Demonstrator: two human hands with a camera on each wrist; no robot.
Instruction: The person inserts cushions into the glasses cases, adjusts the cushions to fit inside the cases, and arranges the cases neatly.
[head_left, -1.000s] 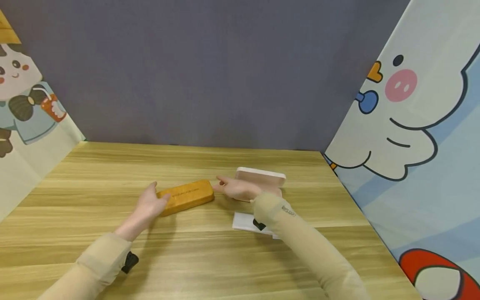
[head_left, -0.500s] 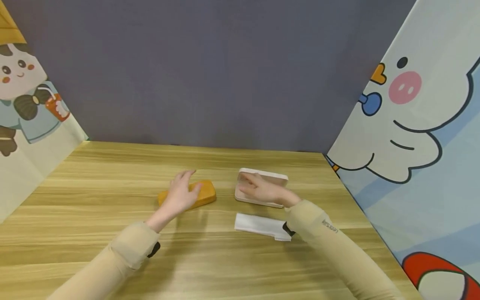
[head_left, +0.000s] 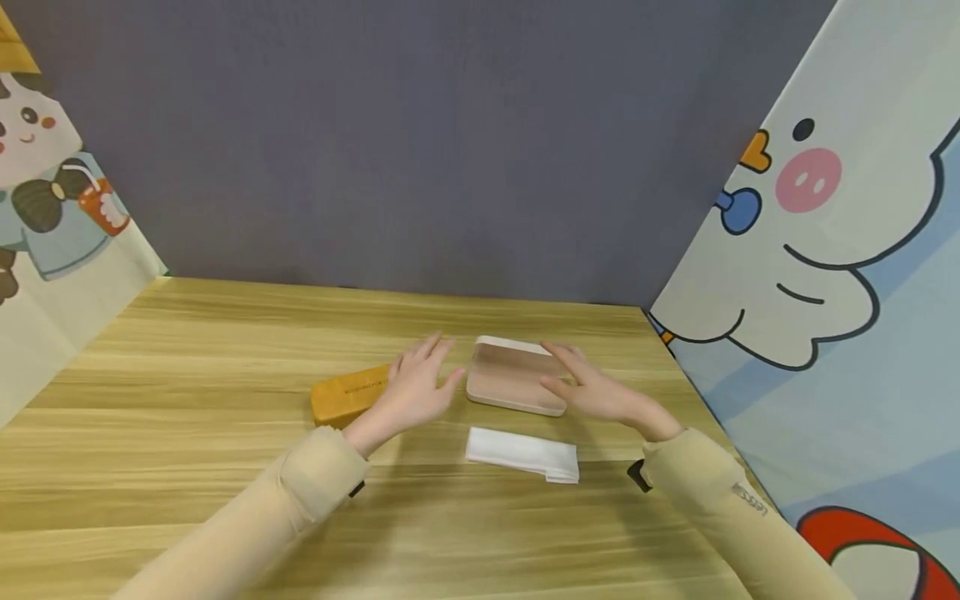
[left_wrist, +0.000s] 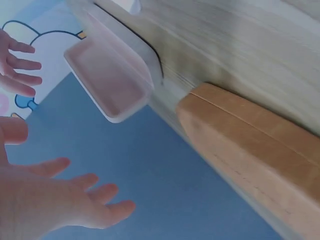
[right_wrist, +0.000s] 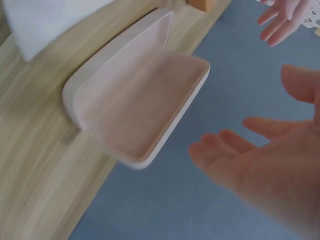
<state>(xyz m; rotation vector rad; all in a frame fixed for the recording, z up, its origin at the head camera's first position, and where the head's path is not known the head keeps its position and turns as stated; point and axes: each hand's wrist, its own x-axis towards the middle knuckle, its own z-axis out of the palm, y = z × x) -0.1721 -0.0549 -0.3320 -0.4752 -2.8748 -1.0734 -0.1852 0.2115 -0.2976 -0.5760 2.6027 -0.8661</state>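
An orange-brown glasses case (head_left: 351,395) lies closed on the wooden table, with small dark lettering on its top. My left hand (head_left: 420,385) hovers by its right end, fingers spread and holding nothing. To the right stands a white glasses case (head_left: 517,379) with a pale pink lining, its lid raised; the right wrist view shows its inside (right_wrist: 150,105) bare. My right hand (head_left: 596,390) is in the air at that case's right side, fingers apart and nothing in them. Nearer to me lies a folded white cloth (head_left: 521,452).
A grey-blue panel (head_left: 420,150) rises behind the table's far edge. Cartoon-printed walls stand at the left (head_left: 60,200) and right (head_left: 825,275). Wooden tabletop (head_left: 187,417) extends to the left of the orange-brown case.
My left hand has left the orange-brown case's left end and moved right across it. My right hand has drawn back to the right, uncovering the white case and the cloth.
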